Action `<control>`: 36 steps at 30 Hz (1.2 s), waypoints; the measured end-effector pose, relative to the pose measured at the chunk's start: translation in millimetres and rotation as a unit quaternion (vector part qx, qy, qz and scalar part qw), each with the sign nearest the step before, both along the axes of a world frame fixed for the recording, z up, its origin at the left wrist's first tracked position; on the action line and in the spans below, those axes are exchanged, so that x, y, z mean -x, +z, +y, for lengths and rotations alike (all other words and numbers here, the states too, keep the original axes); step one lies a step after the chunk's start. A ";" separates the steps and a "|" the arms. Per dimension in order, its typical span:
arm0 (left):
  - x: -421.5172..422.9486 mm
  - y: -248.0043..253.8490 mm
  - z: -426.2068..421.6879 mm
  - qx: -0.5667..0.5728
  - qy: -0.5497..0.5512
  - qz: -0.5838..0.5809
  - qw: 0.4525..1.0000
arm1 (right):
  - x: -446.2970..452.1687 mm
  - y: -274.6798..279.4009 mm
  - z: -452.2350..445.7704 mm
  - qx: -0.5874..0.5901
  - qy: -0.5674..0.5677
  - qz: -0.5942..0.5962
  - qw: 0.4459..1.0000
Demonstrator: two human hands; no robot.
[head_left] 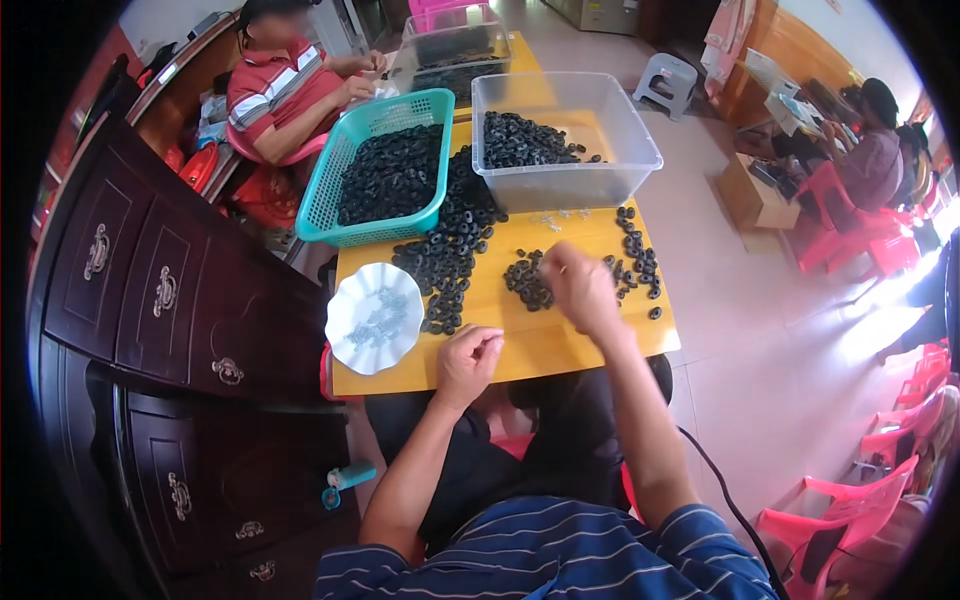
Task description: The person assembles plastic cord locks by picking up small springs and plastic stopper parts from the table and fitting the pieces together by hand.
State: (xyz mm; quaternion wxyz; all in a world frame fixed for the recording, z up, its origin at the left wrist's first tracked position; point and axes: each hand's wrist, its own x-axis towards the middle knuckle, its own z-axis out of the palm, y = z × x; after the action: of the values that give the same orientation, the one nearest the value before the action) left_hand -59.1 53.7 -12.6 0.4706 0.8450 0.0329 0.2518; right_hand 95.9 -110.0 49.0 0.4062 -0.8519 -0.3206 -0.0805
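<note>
My left hand (468, 366) is closed at the table's front edge, thumb pressed to the curled fingers; whatever it may hold is too small to tell. Over a small pile of black ring-shaped parts (524, 280) hovers my right hand (582, 290), its fingers curled together and slightly blurred. A white scalloped dish (345, 345) left of my left hand contains small clear pieces (385, 316). More black rings (455, 255) spread between the dish and the right-hand pile, and another group (640, 255) lies along the right edge.
A teal basket (312, 232) and a clear plastic bin (570, 188), both with black parts, stand on the yellow table (500, 360). A few clear bits (555, 218) lie before the bin. Dark drawers (160, 270) flank the left. A person (285, 90) sits at the far left.
</note>
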 end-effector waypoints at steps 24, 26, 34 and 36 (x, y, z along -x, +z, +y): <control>35.3 37.0 -11.1 -0.074 -0.088 -0.117 0.986 | 102.9 -42.3 -22.5 -0.197 0.205 0.481 0.829; 44.4 42.5 -14.9 -0.078 -0.093 -0.096 0.988 | 106.2 -37.9 -26.1 -0.186 0.211 0.493 0.823; 73.2 42.1 -27.8 -0.100 -0.054 -0.088 0.990 | 124.3 -46.5 -33.3 -0.182 0.221 0.568 0.772; 79.9 44.4 -32.0 -0.118 -0.045 -0.096 0.987 | 127.5 -49.1 -33.9 -0.204 0.237 0.583 0.750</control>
State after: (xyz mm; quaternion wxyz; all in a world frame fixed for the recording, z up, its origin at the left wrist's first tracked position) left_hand -138.9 21.6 31.7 0.3792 0.8673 -0.0802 0.3123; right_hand -31.7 -143.9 -0.1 0.6846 -0.5273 -0.1891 0.4664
